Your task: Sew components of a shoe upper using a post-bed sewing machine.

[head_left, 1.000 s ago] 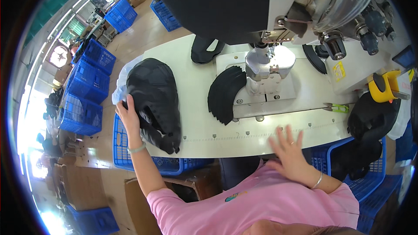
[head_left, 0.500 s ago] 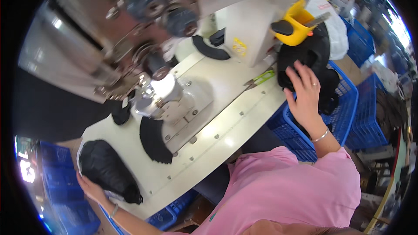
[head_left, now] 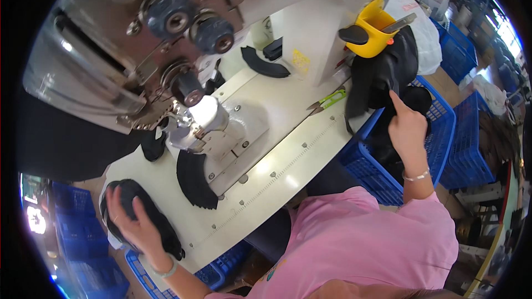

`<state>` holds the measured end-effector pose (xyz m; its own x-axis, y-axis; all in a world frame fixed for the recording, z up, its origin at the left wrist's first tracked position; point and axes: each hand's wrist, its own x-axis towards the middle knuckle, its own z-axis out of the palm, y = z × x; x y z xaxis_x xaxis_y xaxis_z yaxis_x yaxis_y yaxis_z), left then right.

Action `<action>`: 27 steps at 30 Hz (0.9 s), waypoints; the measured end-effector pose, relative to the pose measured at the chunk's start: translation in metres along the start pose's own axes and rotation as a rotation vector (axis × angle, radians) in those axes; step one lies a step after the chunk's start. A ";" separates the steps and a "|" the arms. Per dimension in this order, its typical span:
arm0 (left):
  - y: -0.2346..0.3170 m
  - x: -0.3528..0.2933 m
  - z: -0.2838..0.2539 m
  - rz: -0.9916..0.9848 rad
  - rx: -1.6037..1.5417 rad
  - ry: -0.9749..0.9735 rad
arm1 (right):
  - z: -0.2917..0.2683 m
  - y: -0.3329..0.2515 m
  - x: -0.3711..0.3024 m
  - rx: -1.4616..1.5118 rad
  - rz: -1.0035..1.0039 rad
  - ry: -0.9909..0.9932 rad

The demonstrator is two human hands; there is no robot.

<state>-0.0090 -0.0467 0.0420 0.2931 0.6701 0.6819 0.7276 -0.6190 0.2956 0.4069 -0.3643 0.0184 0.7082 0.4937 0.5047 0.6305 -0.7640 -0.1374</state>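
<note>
Over a pile of black fabric pieces (head_left: 164, 227) at the table's left end, my left hand (head_left: 138, 227) is open with its fingers spread. At the right, my right hand (head_left: 409, 130) has its index finger stretched onto a black fabric piece (head_left: 382, 86) and its other fingers curled. It seems to pinch the edge of that piece, though the thumb is hidden. Between my hands stands an industrial sewing machine (head_left: 233, 127), its lamp lit. A stack of curved black fabric pieces (head_left: 194, 180) lies beside its base.
Green-handled snips (head_left: 332, 99) lie on the white table (head_left: 288, 160). A yellow holder (head_left: 372, 33) stands behind the right-hand fabric. A blue basket (head_left: 443, 133) with black pieces sits off the table's right edge. More curved black pieces (head_left: 263, 63) lie at the back.
My left hand has moved from the pile's outer edge to above it. My right hand has shifted slightly right and down, its fingers curling, and the black fabric there has changed shape.
</note>
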 end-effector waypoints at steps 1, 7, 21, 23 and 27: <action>0.004 0.001 0.013 0.061 -0.044 -0.034 | -0.017 -0.004 -0.001 0.104 -0.036 0.020; 0.016 -0.011 0.075 0.040 -0.199 -0.376 | 0.013 -0.059 0.013 0.816 -0.819 -0.304; 0.041 -0.030 0.106 -0.144 -0.549 -0.207 | 0.018 -0.159 0.049 0.649 -1.287 -0.030; 0.063 -0.014 0.076 -0.295 -0.936 -0.208 | 0.015 -0.173 0.053 0.649 -1.217 0.322; 0.106 -0.006 0.029 -0.311 -0.845 -0.408 | 0.041 -0.188 0.059 0.589 -1.225 0.312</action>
<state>0.0840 -0.1041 0.0500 0.4706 0.8442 0.2566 0.1734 -0.3736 0.9112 0.3427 -0.1745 0.0392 -0.4353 0.5415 0.7192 0.8847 0.4052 0.2303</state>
